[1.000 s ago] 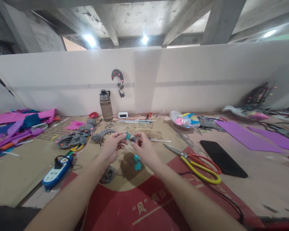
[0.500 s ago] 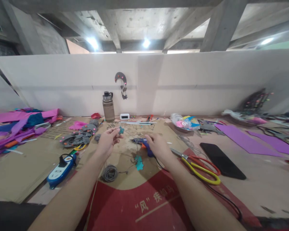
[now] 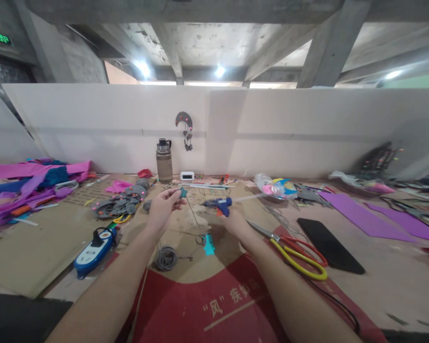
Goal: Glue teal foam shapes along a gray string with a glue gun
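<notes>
My left hand (image 3: 164, 208) pinches a small teal felt star (image 3: 183, 192) between thumb and fingertips. From the star a thin grey string (image 3: 192, 209) runs down toward the cardboard (image 3: 178, 281). My right hand (image 3: 235, 223) is closed round the handle of a blue hot glue gun (image 3: 218, 203) with an orange trigger. Its nozzle points left toward the star, with a gap between them. A clear glue stick (image 3: 248, 196) sticks out behind the gun. Below the hands lie a turquoise felt piece (image 3: 209, 244) and a coil of grey cord (image 3: 165, 258).
Scissors (image 3: 288, 250) with red and yellow handles and a black phone (image 3: 329, 245) lie to the right. A blue-and-white power strip (image 3: 96, 252) and grey felt pieces (image 3: 123, 205) are at left. A bottle (image 3: 164, 162) stands by the white partition (image 3: 264, 119).
The glue gun has come up into clearer view in my right hand, its glue stick now showing behind. The string under the star now shows. The whole view has shifted slightly.
</notes>
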The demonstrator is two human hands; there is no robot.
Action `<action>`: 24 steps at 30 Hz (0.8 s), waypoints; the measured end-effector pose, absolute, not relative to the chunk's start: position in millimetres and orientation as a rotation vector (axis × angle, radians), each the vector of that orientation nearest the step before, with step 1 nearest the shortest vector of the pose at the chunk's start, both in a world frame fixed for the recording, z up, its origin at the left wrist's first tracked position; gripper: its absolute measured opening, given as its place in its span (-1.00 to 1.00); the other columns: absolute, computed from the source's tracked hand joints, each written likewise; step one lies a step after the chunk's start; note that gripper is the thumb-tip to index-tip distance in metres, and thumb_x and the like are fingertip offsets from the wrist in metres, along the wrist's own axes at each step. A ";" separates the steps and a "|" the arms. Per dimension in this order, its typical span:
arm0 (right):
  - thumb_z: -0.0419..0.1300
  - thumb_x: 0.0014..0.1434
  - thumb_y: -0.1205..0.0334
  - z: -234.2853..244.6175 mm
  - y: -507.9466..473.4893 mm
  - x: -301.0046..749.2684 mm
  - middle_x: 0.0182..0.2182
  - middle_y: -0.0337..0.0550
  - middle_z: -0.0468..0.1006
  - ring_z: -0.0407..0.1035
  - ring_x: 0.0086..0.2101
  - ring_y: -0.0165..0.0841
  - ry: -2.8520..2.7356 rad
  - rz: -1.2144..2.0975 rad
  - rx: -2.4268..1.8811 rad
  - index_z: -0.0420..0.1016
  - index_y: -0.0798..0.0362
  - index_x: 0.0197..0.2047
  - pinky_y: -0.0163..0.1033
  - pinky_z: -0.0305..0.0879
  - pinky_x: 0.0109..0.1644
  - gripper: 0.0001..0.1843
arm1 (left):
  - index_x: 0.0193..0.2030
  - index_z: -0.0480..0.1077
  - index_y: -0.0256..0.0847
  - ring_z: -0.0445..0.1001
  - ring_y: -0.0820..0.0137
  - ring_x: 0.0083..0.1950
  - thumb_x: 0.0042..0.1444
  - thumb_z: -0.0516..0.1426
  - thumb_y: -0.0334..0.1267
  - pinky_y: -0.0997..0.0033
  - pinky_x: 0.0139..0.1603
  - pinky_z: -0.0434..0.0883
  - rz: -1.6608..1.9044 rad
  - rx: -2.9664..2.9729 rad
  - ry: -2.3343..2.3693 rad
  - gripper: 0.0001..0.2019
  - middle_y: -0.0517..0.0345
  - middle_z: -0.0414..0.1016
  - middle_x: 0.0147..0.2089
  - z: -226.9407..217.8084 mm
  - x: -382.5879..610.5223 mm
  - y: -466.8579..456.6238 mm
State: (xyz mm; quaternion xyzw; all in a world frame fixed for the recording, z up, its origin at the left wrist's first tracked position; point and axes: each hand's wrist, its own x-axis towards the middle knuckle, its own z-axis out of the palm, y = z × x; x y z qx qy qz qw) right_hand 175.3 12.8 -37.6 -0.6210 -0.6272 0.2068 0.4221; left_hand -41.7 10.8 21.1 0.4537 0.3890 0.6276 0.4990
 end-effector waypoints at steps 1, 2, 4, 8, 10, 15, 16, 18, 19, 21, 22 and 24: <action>0.11 -0.06 0.26 -32.8 12.1 174.6 -0.60 -0.16 0.43 0.32 -0.59 -0.36 -1.546 0.546 -1.536 0.37 0.09 -0.50 -0.32 0.12 -0.53 -0.92 | -0.34 0.41 -0.32 0.46 0.51 -0.49 -0.16 0.29 -0.22 0.60 -0.55 0.32 1.519 1.099 0.943 -0.73 0.16 0.48 -0.46 20.4 -41.2 11.1; 0.06 -0.02 0.25 -27.1 9.9 172.8 -0.54 -0.14 0.45 0.35 -0.57 -0.36 -1.510 0.591 -1.500 0.38 0.10 -0.41 -0.32 0.15 -0.51 -0.88 | -0.34 0.42 -0.32 0.47 0.51 -0.48 -0.15 0.29 -0.22 0.59 -0.53 0.34 1.519 1.099 0.947 -0.74 0.16 0.48 -0.46 20.0 -40.9 11.3; 0.02 0.01 0.26 -14.3 1.1 166.2 -0.41 -0.13 0.48 0.39 -0.52 -0.38 -1.435 0.693 -1.355 0.35 0.10 -0.23 -0.31 0.23 -0.46 -0.77 | -0.35 0.42 -0.33 0.47 0.50 -0.48 -0.15 0.28 -0.24 0.57 -0.51 0.36 1.513 1.095 0.962 -0.76 0.14 0.48 -0.47 19.3 -40.4 11.6; 0.02 0.03 0.27 6.9 -22.0 150.9 -0.26 -0.09 0.49 0.38 -0.43 -0.38 -1.455 0.797 -1.046 0.30 0.10 -0.09 -0.31 0.29 -0.40 -0.67 | -0.35 0.43 -0.33 0.48 0.47 -0.47 -0.16 0.29 -0.21 0.55 -0.52 0.35 1.502 1.101 1.004 -0.74 0.11 0.49 -0.46 17.3 -40.6 12.5; 0.02 0.06 0.26 11.3 -29.6 147.2 -0.27 -0.11 0.49 0.34 -0.47 -0.42 -1.490 0.817 -0.971 0.31 0.10 -0.10 -0.30 0.29 -0.39 -0.70 | -0.35 0.44 -0.32 0.47 0.46 -0.48 -0.18 0.30 -0.17 0.56 -0.55 0.30 1.502 1.122 1.013 -0.71 0.12 0.48 -0.46 15.9 -41.2 13.1; 0.03 0.13 0.21 8.2 -33.5 148.4 -0.40 -0.21 0.46 0.27 -0.50 -0.44 -1.618 0.722 -0.971 0.36 0.09 -0.15 -0.31 0.24 -0.34 -0.77 | -0.38 0.45 -0.33 0.40 0.51 -0.52 -0.21 0.30 -0.13 0.58 -0.60 0.19 1.536 1.160 1.033 -0.69 0.15 0.44 -0.49 14.0 -41.3 14.0; 0.03 0.14 0.20 6.4 -32.9 149.0 -0.43 -0.22 0.44 0.27 -0.49 -0.43 -1.640 0.703 -0.979 0.37 0.10 -0.15 -0.31 0.22 -0.34 -0.76 | -0.38 0.45 -0.33 0.40 0.50 -0.51 -0.21 0.30 -0.13 0.57 -0.60 0.19 1.543 1.159 1.032 -0.69 0.15 0.44 -0.49 14.0 -41.1 14.0; 0.02 0.17 0.18 2.4 -30.9 149.7 -0.44 -0.23 0.42 0.27 -0.48 -0.42 -1.670 0.698 -0.976 0.38 0.09 -0.13 -0.32 0.20 -0.36 -0.75 | -0.39 0.44 -0.33 0.39 0.49 -0.51 -0.21 0.29 -0.13 0.56 -0.59 0.20 1.550 1.167 1.026 -0.70 0.16 0.42 -0.50 14.3 -40.5 13.8; 0.01 0.17 0.17 0.2 -29.7 149.9 -0.44 -0.23 0.41 0.26 -0.48 -0.42 -1.680 0.706 -0.969 0.38 0.09 -0.13 -0.32 0.19 -0.37 -0.74 | -0.39 0.44 -0.33 0.39 0.49 -0.50 -0.20 0.29 -0.13 0.56 -0.58 0.20 1.551 1.175 1.024 -0.70 0.16 0.42 -0.50 14.5 -40.3 13.5; 0.01 0.18 0.15 -4.0 -27.3 149.9 -0.44 -0.23 0.40 0.24 -0.49 -0.42 -1.688 0.716 -0.964 0.38 0.09 -0.13 -0.32 0.17 -0.40 -0.74 | -0.37 0.44 -0.33 0.39 0.49 -0.50 -0.17 0.28 -0.13 0.56 -0.58 0.19 1.547 1.196 1.023 -0.71 0.15 0.41 -0.50 14.9 -39.9 12.9; 0.00 0.18 0.15 -5.7 -26.3 150.0 -0.44 -0.23 0.40 0.23 -0.49 -0.42 -1.690 0.712 -0.966 0.38 0.08 -0.13 -0.32 0.17 -0.40 -0.74 | -0.37 0.44 -0.33 0.39 0.49 -0.50 -0.16 0.27 -0.13 0.56 -0.58 0.19 1.545 1.207 1.023 -0.71 0.15 0.42 -0.50 14.9 -39.8 12.5; 0.01 0.18 0.16 -7.9 -25.1 150.0 -0.42 -0.21 0.42 0.24 -0.47 -0.40 -1.697 0.683 -0.974 0.39 0.08 -0.14 -0.31 0.17 -0.39 -0.74 | -0.36 0.45 -0.33 0.40 0.48 -0.49 -0.15 0.26 -0.13 0.55 -0.58 0.20 1.544 1.231 1.020 -0.71 0.13 0.43 -0.49 14.7 -39.7 12.1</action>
